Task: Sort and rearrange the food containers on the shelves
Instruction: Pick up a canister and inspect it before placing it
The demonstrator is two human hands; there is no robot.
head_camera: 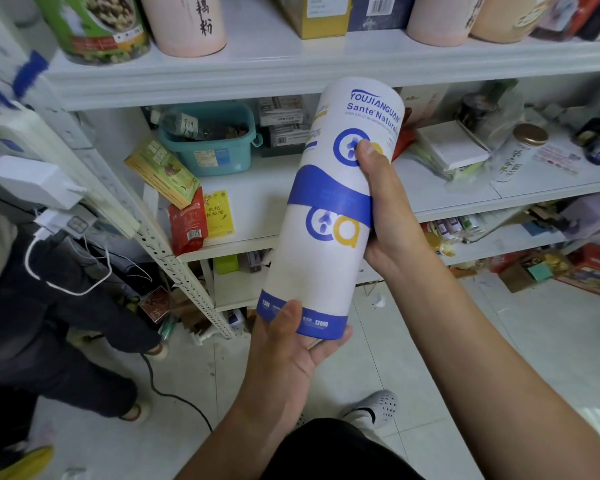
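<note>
A tall white cylinder canister [329,258] with blue bands and blue-and-yellow "Ca" logos is held tilted in front of the white shelves. My left hand [291,344] cups its bottom end, thumb over the lower blue band. My right hand [385,216] grips its right side, thumb pressed on the upper logo. Above it, the upper shelf [274,60] carries a green can [94,26], a pink canister [187,22], boxes and more pink canisters. The middle shelf [257,202] lies behind the canister.
The middle shelf holds a teal tub [212,147], a yellow-green box [163,171], red and yellow packets [201,220], a white box [454,147] and a gold-lidded jar [520,150]. Lower shelves and the floor at right hold more packages. A person in dark trousers [49,334] crouches at left beside cables.
</note>
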